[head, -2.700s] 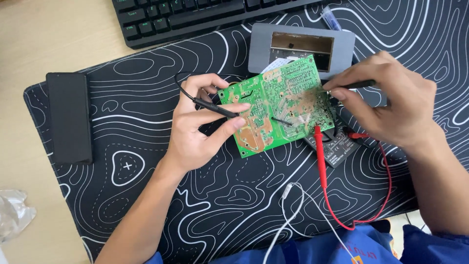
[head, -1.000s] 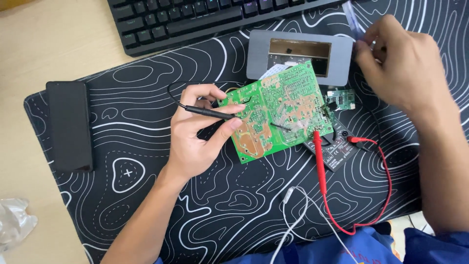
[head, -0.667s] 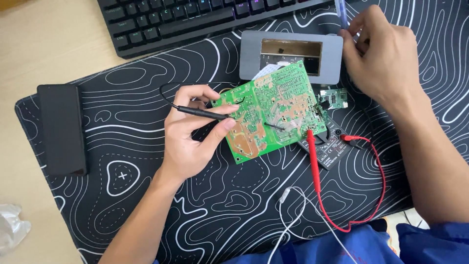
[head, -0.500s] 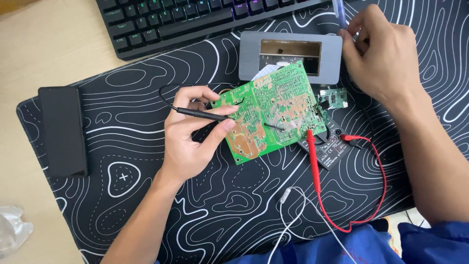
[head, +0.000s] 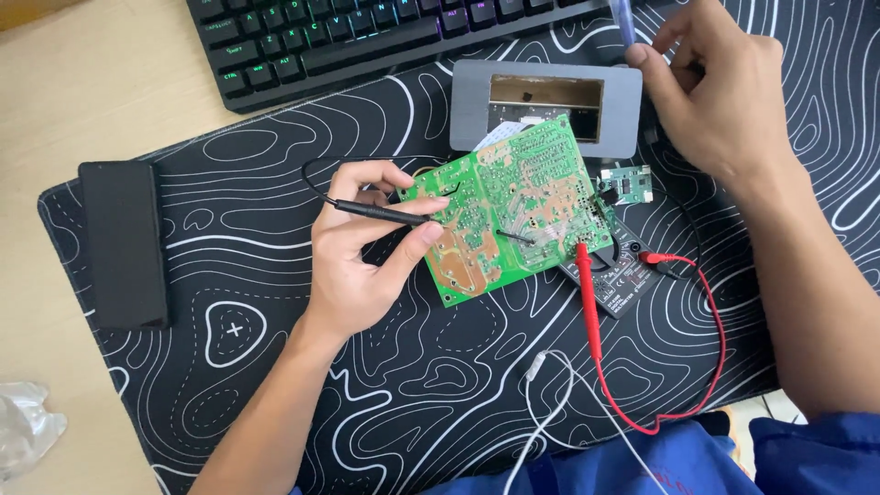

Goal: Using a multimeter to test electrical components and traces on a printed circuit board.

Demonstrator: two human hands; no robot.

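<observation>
Probing a green circuit board

Left hand grips the stiff, light, fragile circuit board by its edge, pinching a black probe; right hand, beyond it, curls around a pen-like tool.

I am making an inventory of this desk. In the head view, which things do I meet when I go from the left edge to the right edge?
Clear plastic bag → flat black box → left hand holding the black probe → green circuit board → red probe → right hand.
</observation>
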